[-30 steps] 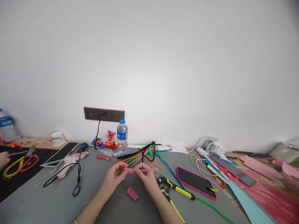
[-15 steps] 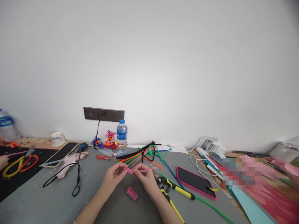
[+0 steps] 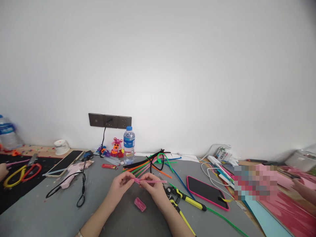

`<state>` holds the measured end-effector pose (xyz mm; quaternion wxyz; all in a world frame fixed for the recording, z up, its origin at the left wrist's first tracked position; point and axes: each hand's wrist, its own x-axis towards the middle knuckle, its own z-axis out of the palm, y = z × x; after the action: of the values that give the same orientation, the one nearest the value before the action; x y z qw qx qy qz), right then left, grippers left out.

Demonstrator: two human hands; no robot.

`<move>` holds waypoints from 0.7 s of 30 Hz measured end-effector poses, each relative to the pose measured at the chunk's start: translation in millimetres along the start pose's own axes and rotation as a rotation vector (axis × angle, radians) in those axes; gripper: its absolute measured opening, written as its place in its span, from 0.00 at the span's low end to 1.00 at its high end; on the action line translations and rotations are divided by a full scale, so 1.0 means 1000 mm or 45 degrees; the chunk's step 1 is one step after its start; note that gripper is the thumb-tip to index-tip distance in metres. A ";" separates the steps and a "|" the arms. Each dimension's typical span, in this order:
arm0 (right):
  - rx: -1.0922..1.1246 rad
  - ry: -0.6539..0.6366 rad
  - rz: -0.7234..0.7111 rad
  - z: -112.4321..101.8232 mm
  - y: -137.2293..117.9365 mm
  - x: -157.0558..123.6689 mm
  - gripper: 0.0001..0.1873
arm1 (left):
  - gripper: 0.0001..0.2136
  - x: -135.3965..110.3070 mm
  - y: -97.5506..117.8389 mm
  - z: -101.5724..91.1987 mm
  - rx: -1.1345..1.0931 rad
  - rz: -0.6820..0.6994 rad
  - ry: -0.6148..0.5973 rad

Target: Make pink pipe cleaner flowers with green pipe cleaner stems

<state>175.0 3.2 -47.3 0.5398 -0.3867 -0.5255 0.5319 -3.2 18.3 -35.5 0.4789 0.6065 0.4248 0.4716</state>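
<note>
At the far left of the tabletop [image 3: 63,212], a thin pink stick [image 3: 17,162] was held in a co-worker's hand [image 3: 3,171], beside scissors [image 3: 29,163] with yellow and red handles. A pale-edged phone [image 3: 69,161] and a pink glue gun [image 3: 74,169] were laid next, and farther back a water bottle [image 3: 129,144] was stood upright near the wall.

By the left hand [image 3: 122,186], one end of a pink strand [image 3: 157,181] was pinched between thumb and finger. Just below, a pink block [image 3: 140,204] was left lying untouched between the forearms. Beyond the hands, a bundle of coloured pipe cleaners [image 3: 140,168] was spread. By the right hand [image 3: 153,188], the strand was pinched close to the left fingertips, its free end being pointed rightward. Since the earlier views, that end had been tipped slightly lower while both grips were kept; only a small adjustment was suggested.

Farther right, yellow-and-black pliers [image 3: 191,200] and a pink-cased phone [image 3: 208,193] were laid. At the right edge, another person's hand [image 3: 304,191] was seen.
</note>
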 end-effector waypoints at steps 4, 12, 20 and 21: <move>-0.008 -0.021 -0.014 0.000 0.001 0.000 0.14 | 0.12 0.000 -0.003 -0.001 0.025 -0.015 0.019; -0.053 -0.013 -0.006 -0.003 0.005 0.000 0.14 | 0.13 0.001 -0.002 -0.002 0.008 -0.045 0.067; 0.079 -0.145 0.024 -0.001 -0.012 -0.004 0.14 | 0.13 0.000 0.000 -0.003 -0.059 -0.115 0.082; 0.092 -0.162 0.031 -0.001 -0.014 -0.004 0.14 | 0.14 -0.001 0.001 -0.002 -0.059 -0.115 0.082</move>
<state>178.5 -2.9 -34.1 0.5123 -0.3387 -0.5344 0.5807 -5.7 18.0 -34.8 0.4997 0.5599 0.4559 0.4785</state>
